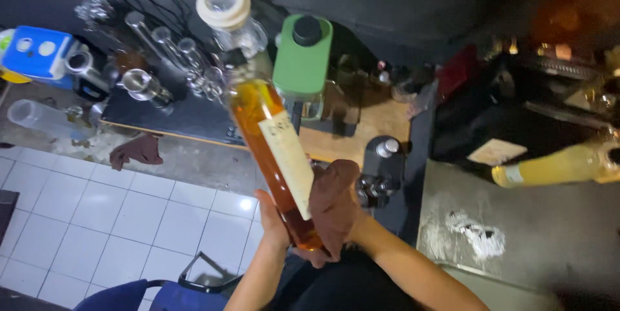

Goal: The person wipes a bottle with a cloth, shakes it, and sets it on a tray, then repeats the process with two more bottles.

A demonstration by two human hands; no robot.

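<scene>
Far left on the dark surface (187,120) you've got a blue box (37,52) with a clear plastic cylinder (39,119) lying near it, then a bunch of metal cups and glass tubes (161,46) spread across the back. A brown rag (137,151) sits on the floor just in front, next to the white floor tiles (129,214).

Your left hand (272,224) is wrapped around the lower end of a tall glass bottle (268,149) full of amber liquid, fingers gripping it near the base. The bottle tilts up and to the left, pale label facing you, hanging in the air in front of the surface. Behind its neck stands a clear bottle with a white cap (226,10) and a green container with a black lid (302,52).

Your right hand (336,211) clutches a brown cloth (332,201) pressed against the bottle's right side, fingers closed into the cloth.

Over right, a bottle of yellow liquid (555,165) lies on its side on the grey slab (516,233).
</scene>
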